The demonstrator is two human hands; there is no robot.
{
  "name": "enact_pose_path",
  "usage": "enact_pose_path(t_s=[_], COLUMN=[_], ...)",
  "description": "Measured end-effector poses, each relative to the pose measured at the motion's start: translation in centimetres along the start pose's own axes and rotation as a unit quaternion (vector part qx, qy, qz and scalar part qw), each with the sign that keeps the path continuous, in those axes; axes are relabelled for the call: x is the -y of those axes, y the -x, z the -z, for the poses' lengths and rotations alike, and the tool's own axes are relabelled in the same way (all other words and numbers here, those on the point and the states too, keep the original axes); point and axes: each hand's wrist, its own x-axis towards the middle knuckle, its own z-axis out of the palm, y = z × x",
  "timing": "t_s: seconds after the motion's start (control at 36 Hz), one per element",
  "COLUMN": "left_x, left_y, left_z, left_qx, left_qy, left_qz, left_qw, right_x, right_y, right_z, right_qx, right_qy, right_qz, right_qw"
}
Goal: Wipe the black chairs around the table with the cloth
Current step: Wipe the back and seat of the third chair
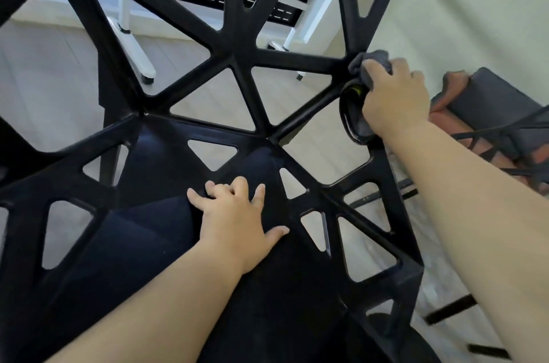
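Grey cloth (368, 65) against black openwork chair (237, 44)

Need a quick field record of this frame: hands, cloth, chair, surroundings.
chair: black, open triangular lattice, seen from above
left hand: flat on the chair, fingers spread, holding nothing
right hand: closed on the cloth, at the chair's right edge
cloth: grey, bunched, pressed against the frame
table: white legs beyond the chair
floor: light

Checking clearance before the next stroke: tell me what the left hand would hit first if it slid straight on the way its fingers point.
The left hand lies flat on the black chair, fingers pointing toward the backrest. Sliding on, it would probably meet the seat-back ridge first; depth is unclear.
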Motion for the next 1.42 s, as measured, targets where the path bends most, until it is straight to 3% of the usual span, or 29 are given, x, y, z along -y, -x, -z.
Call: enact_pose_path(t_s=[0.22,0.36,0.42,0.58,0.72,0.83,0.97,1.06,1.17,1.28,1.42], left_x=[-0.3,-1.1,-1.7,-1.6,-1.6,-1.6,-1.5,-1.5,-1.5,-1.5,-1.4], left_y=[-0.2,-0.2,0.2,0.6,0.4,0.3,0.1,0.1,0.2,0.2,0.6], left_z=[-0.2,-0.3,-0.4,-1.1,-1.3,-1.4,-1.5,-1.5,-1.4,-1.3,-1.0], left_qx=[-0.003,0.007,0.014,-0.010,-0.018,-0.020,-0.021,-0.026,-0.024,-0.022,-0.056], left_qy=[-0.004,-0.012,-0.010,0.005,0.022,0.028,0.043,0.043,0.045,0.051,0.059], left_qz=[0.009,0.026,0.029,0.030,0.031,0.031,0.031,0.032,0.035,0.018,-0.062], left_qw=[1.000,1.000,0.999,0.999,0.999,0.999,0.998,0.998,0.998,0.998,0.995], right_x=[-3.9,-3.0,-2.6,0.5,4.5,4.5,4.0,3.1,0.7,-0.3,-0.4], right_y=[9.1,12.5,12.1,9.0,13.7,13.9,16.5,18.0,16.2,13.3,14.9], right_z=[-0.4,0.2,0.2,-0.5,-3.0,-2.8,-1.5,-0.7,-0.5,1.5,1.5], right_qx=[-0.079,-0.034,-0.030,-0.073,0.029,0.034,0.073,0.053,-0.004,-0.082,-0.052], right_qy=[-0.026,-0.026,-0.015,-0.053,-0.105,-0.140,-0.211,-0.174,-0.072,-0.040,-0.043], right_qz=[0.148,0.282,0.268,0.078,0.106,0.075,0.172,0.212,0.189,0.064,0.037], right_qw=[0.985,0.959,0.963,0.993,0.988,0.987,0.959,0.960,0.979,0.994,0.997])
